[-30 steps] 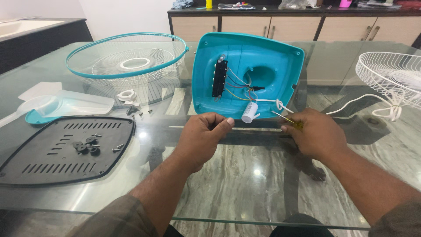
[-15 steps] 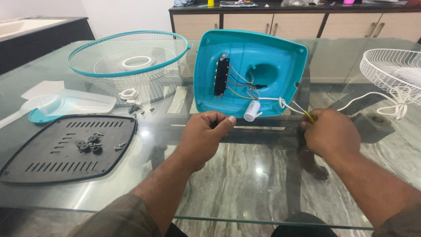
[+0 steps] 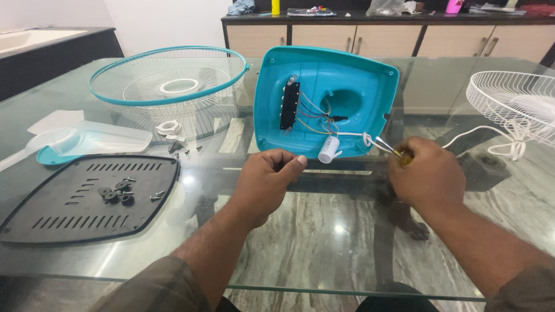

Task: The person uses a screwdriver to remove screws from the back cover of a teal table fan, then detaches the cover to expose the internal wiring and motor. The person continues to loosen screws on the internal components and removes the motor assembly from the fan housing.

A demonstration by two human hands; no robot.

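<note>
Two bare forearms come into the picture, one from 7 o'clock and one from 5 o'clock. The left hand [image 3: 267, 180] and the right hand [image 3: 428, 178] have no gloves, no rings and no watch. Each arm wears a loose sleeve of dull brown-grey cloth, ending below the elbow. The sleeve edges look soft and slightly creased.

- A teal fan base housing [image 3: 341, 86] is stood upright on the glass table [image 3: 324, 231], its wired inside exposed.
- The left hand [image 3: 267, 179] is curled near a white capacitor [image 3: 329, 149].
- A yellow-handled tool [image 3: 399, 155] is gripped by the right hand [image 3: 428, 176].
- A black vented plate [image 3: 87, 199] is laid at the left.
</note>
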